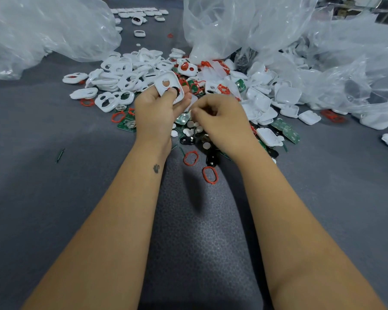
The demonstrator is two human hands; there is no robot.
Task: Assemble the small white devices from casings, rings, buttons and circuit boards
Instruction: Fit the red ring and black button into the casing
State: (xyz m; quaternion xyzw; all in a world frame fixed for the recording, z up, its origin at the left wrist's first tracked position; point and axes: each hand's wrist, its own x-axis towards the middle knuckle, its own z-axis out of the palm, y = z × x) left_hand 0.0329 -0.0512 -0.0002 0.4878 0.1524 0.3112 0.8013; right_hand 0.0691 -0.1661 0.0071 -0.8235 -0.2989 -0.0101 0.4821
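Above the parts pile (pixel 188 90), left hand (pixel 157 108) grip holds a white casing (pixel 169 85); right hand (pixel 220 117) pinches something unclear.

You have a grey bench (pixel 54 198) before you, its cover finely pebbled in texture. A large crumpled clear plastic bag (pixel 43 30) lies at your far left on the bench. A second heap of clear plastic bags (pixel 323 52) spreads from the far middle across to your right edge, its folds catching the light. At your near left, well apart from everything else, a thin dark green sliver (pixel 59 155) lies alone on the bench cover.
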